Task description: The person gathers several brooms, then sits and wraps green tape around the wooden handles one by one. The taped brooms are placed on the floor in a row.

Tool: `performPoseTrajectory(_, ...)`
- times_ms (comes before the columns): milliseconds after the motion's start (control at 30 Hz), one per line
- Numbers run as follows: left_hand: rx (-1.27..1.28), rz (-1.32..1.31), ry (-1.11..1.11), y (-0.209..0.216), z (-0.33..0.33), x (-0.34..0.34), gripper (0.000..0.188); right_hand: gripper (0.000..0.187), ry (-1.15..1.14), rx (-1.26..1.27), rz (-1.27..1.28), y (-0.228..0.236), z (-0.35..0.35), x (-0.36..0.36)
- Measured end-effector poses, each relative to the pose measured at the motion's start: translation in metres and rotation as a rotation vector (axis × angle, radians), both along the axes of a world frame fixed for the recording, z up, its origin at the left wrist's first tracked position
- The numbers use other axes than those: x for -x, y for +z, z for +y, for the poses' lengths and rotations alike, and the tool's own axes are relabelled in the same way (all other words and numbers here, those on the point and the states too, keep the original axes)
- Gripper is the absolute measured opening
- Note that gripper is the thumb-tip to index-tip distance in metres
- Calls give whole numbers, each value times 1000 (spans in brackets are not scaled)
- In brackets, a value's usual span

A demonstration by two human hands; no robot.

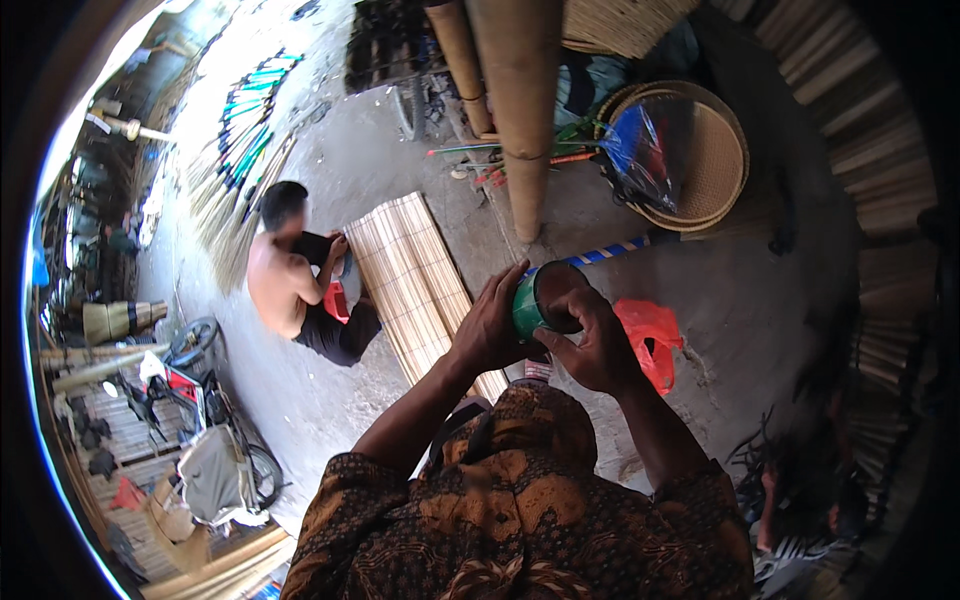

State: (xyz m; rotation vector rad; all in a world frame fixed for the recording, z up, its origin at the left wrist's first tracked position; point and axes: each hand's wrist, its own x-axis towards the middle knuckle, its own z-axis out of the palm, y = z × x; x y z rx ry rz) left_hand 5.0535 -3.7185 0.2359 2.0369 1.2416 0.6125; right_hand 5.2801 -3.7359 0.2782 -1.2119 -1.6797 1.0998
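Note:
In front of my chest, my left hand [488, 328] wraps round a short green cylindrical container [525, 308] from its left side. A round brownish opening faces up and to the right. My right hand [600, 350] is curled at the container's right edge, its fingers over the opening and its thumb near the lower rim. Whether those fingers also pinch something small is hidden. Below my hands lies a mat of pale slats [415, 265] on the floor, and a red plastic bag [652, 345] lies just right of them.
Left of the mat a person [280, 275] sits low. A bamboo post [527, 130] rises ahead, with a striped blue stick [610, 252] near its base. Woven baskets [718, 165] stand at far right, brooms [235, 180] lie at far left, and a motorcycle [215, 420] is at left.

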Motion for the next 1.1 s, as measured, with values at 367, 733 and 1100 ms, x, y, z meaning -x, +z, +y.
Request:
performPoseTrajectory(367,178,-169,-18,103,-63,92,118,38,651,-407,-316,113,11,23)
performPoseTrajectory(733,350,-449,37,102,-106,124,120,31,696,-330,-332,128,-5,58)
performPoseTrajectory(1100,333,-628,78,99,-111,128,113,13,376,-386,-181,106,-19,65)
